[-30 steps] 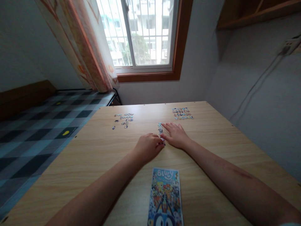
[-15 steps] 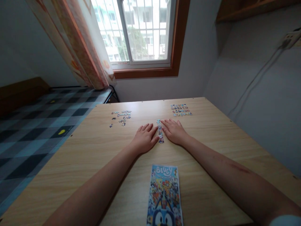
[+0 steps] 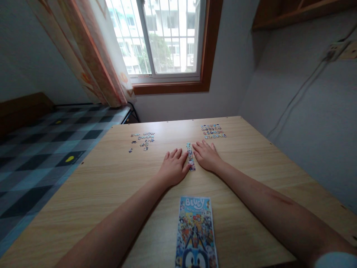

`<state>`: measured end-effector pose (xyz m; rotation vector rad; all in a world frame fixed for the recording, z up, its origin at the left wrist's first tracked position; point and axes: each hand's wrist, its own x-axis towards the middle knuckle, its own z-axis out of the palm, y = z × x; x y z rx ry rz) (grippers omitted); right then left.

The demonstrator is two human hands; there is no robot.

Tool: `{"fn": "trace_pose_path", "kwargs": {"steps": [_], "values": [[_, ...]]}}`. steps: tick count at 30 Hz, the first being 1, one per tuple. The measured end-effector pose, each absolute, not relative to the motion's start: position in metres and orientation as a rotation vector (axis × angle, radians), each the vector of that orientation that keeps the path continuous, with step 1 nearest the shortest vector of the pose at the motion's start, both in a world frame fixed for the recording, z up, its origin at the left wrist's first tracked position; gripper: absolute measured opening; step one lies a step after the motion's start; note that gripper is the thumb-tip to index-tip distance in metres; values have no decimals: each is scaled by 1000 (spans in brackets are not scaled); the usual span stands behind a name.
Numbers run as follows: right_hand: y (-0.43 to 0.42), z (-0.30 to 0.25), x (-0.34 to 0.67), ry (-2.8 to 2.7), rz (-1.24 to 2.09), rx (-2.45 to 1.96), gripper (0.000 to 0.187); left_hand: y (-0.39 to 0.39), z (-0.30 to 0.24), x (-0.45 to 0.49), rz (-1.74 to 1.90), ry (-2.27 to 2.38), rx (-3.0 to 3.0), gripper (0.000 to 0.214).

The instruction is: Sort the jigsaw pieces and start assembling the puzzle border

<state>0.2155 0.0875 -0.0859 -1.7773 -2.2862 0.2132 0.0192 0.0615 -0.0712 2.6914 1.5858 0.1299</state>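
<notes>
A narrow strip of joined puzzle pieces (image 3: 190, 157) lies on the wooden table (image 3: 111, 193), running away from me. My left hand (image 3: 174, 167) rests flat on the table just left of the strip, fingers stretched out and holding nothing. My right hand (image 3: 206, 156) lies flat just right of the strip, fingers out as well. Both hands flank the strip and touch or nearly touch its sides.
A colourful Bluey picture card (image 3: 196, 232) lies near the front edge. Several loose puzzle pieces (image 3: 142, 140) are scattered at the far left. A small assembled puzzle block (image 3: 213, 131) sits far right. A bed with a checked cover (image 3: 41, 149) stands left of the table.
My left hand has gone from a curled pinch at the strip's near end to lying flat beside it. The right hand has barely shifted.
</notes>
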Motion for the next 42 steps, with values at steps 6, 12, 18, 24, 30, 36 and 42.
{"fn": "trace_pose_path", "kwargs": {"steps": [6,12,18,24,30,36,42], "values": [[86,-83,218,-2315,211,-1792,52,61,-72,23,143,1568,2695,63],[86,-83,222,-2312,208,-1776,53,68,-74,25,39,1587,2662,68],[88,-84,223,-2300,225,-1775,52,73,-75,26,13,1641,2609,72],[88,-84,224,-2311,228,-1767,52,75,-73,26,6,1715,2543,75],[87,-83,223,-2333,191,-1787,51,81,-73,21,15,1758,2539,75],[86,-85,220,-2305,163,-1769,50,83,-76,15,43,1757,2554,74],[88,-91,215,-2281,170,-1763,51,78,-79,12,98,1783,2547,68]]}}
